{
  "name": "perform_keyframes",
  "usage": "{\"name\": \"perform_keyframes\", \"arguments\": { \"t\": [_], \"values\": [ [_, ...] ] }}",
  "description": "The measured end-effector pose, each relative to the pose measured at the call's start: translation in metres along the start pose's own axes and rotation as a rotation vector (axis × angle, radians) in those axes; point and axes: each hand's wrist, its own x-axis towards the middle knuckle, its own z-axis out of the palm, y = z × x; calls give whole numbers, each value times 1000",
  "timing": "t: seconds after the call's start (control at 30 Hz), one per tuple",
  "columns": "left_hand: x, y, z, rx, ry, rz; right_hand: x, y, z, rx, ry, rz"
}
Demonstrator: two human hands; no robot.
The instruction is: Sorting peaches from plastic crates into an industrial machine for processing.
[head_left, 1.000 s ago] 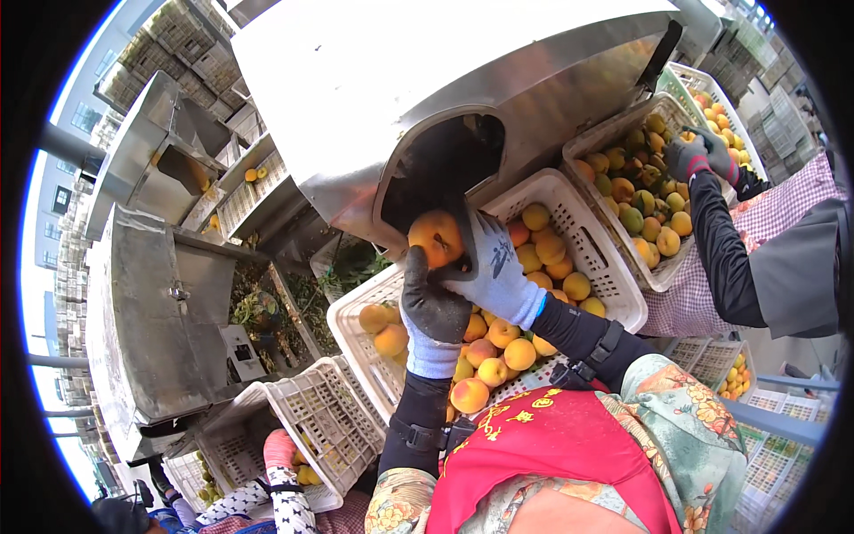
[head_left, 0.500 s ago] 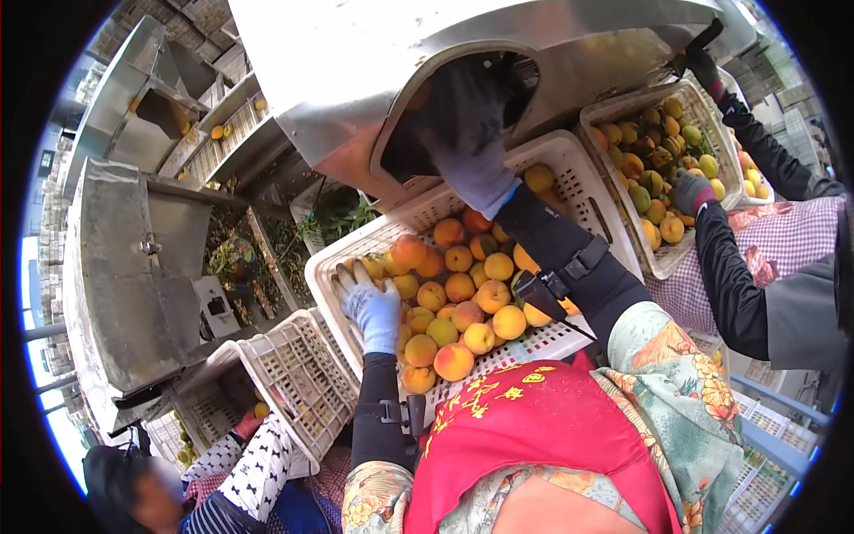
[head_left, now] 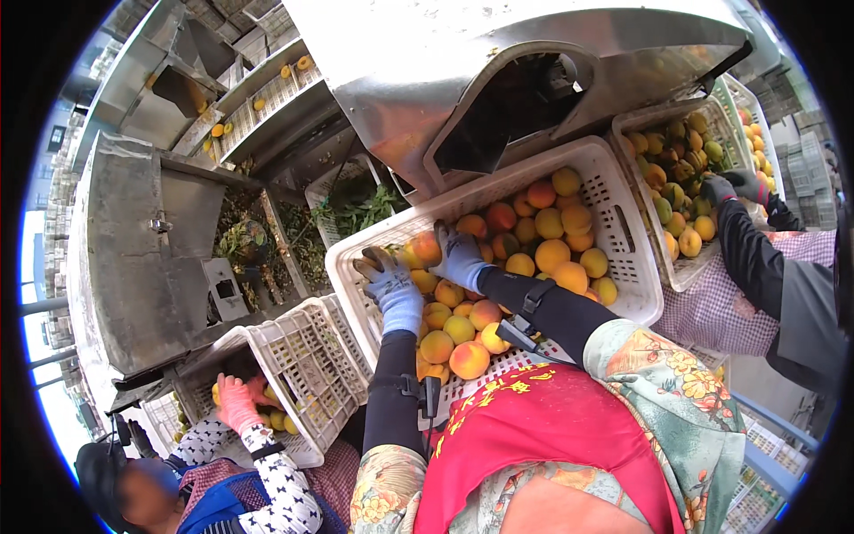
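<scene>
A white slatted crate (head_left: pixel 636 267) lies before me, holding many yellow-orange peaches (head_left: pixel 552 255), some blushed red. Both my hands wear pale blue gloves with dark fingers. At the crate's far left corner is my left hand (head_left: pixel 394 292), fingers spread over the fruit by the wall, with no peach visible in its grasp. Just right of it, my right hand (head_left: pixel 462 260) has its fingers curled against a reddish peach (head_left: pixel 427 248); its thumb is hidden. My right forearm crosses above the fruit and covers part of it.
Beyond the crate stands a metal machine with a dark opening (head_left: pixel 507 116). On the right, a co-worker's gloved hands (head_left: pixel 737 186) are at another fruit crate (head_left: pixel 683 267). At lower left, a person's pink-gloved hand (head_left: pixel 238 403) is beside a tilted crate (head_left: pixel 307 374). Leaves fill a bin (head_left: pixel 351 214).
My right hand has come out of the machine opening and down-left to the peaches beside my left hand. More peaches show at the crate's right. The lower-left person's gloved hand has risen.
</scene>
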Motion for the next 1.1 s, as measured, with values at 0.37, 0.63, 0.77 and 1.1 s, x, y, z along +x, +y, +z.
{"name": "perform_keyframes", "arguments": {
  "t": [0.37, 0.63, 0.77, 1.1],
  "values": [
    [-49, -26, -38, -2202, -538, 66, -59, 48, -82, 1325, -477, 378],
    [-49, -28, -74, -2516, -663, 243, -80, 23, -123, 1739, -482, 276],
    [-53, -23, -87, -2530, -652, 212, -84, -12, -164, 1668, -141, -66],
    [-59, -26, -143, -2387, -527, 421, -120, -53, -218, 753, 326, -430]
  ]
}}
